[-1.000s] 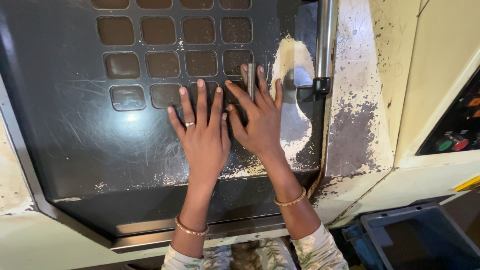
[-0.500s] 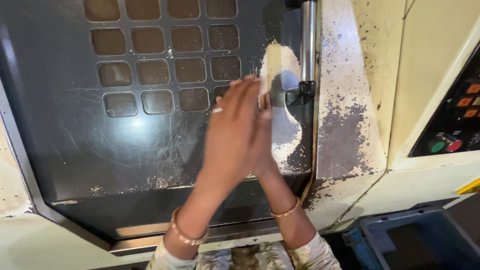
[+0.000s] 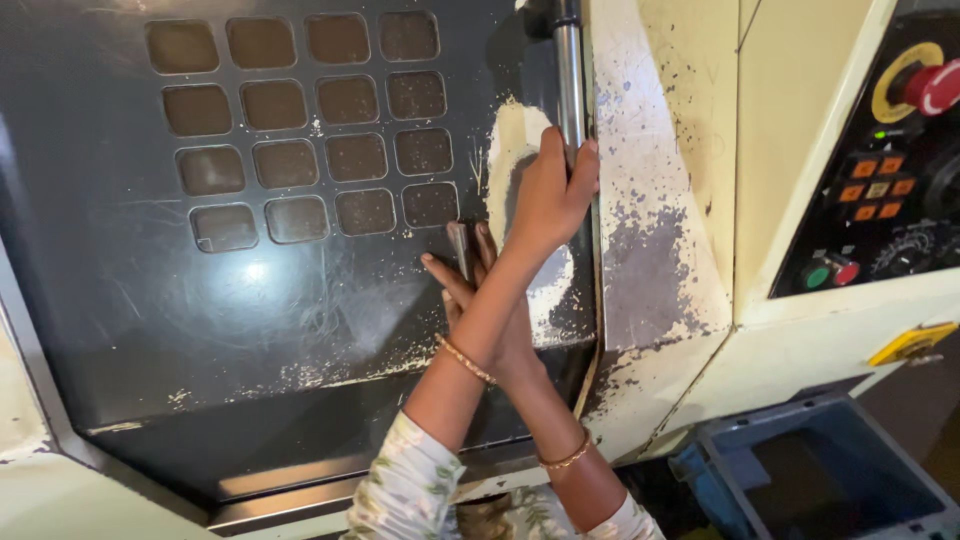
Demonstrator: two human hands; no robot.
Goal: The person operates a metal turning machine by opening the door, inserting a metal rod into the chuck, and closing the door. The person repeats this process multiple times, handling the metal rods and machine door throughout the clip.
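Note:
My arms are crossed in front of a dark machine door (image 3: 250,310). My left hand (image 3: 550,195) reaches up to the right and is closed around the vertical metal door handle (image 3: 570,70) at the door's right edge. My right hand (image 3: 468,285) lies flat against the door below it, fingers spread. It is partly hidden behind my left forearm. A small grey metal piece (image 3: 459,245) shows by its fingertips; whether the hand holds it is unclear. Paint is worn pale around the handle.
A grid of rounded square windows (image 3: 300,130) fills the door's upper part. To the right is the cream machine frame (image 3: 650,260) with chipped paint. A control panel (image 3: 890,170) carries a red round button (image 3: 935,85). A blue-grey bin (image 3: 820,470) stands at lower right.
Both hands lay flat side by side on the door a second ago. My left hand has since crossed over my right and taken hold of the handle; the view has shifted left.

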